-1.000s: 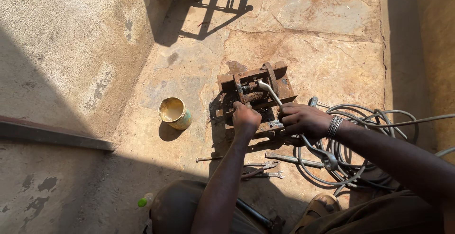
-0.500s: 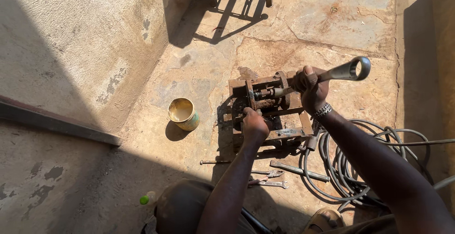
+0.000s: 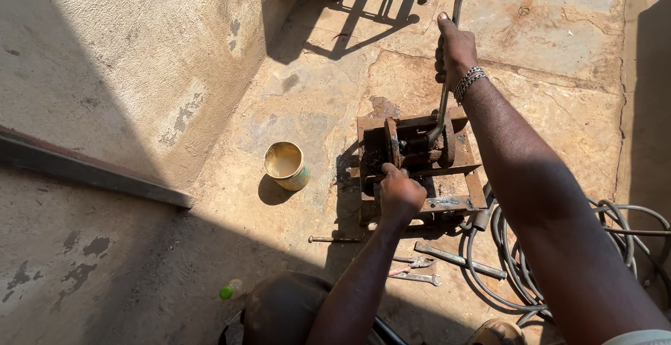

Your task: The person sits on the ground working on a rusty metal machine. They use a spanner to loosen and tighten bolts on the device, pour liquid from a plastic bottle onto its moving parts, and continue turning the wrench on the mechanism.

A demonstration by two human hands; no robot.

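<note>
**Lever swung up and away over the rusty press**

The right hand (image 3: 456,46) is clamped around the long metal lever (image 3: 453,51), gripping it partway up the bar, with a beaded bracelet (image 3: 468,83) at the wrist. Half a second ago the lever slanted off to the right with its ringed end pointing away from the machine; now it stands nearly upright, tilted towards the far end of the floor, and the arm has stretched out with it. A second ago this hand lay low on the right side of the frame, with no lever raised.

The left hand (image 3: 400,195) is closed on the near part of the rusty machine (image 3: 419,170), pressing on its frame, much as in both earlier pictures. The machine sits on the stone floor (image 3: 307,107) in sunlight, the lever's foot joined to its mechanism.

To its left stands an open tin can (image 3: 286,164), unmoved. Near the machine's front edge lie a thin rod (image 3: 334,239), pliers (image 3: 411,265) and a spanner (image 3: 418,278), and to the right a coil of hoses (image 3: 615,226).
</note>
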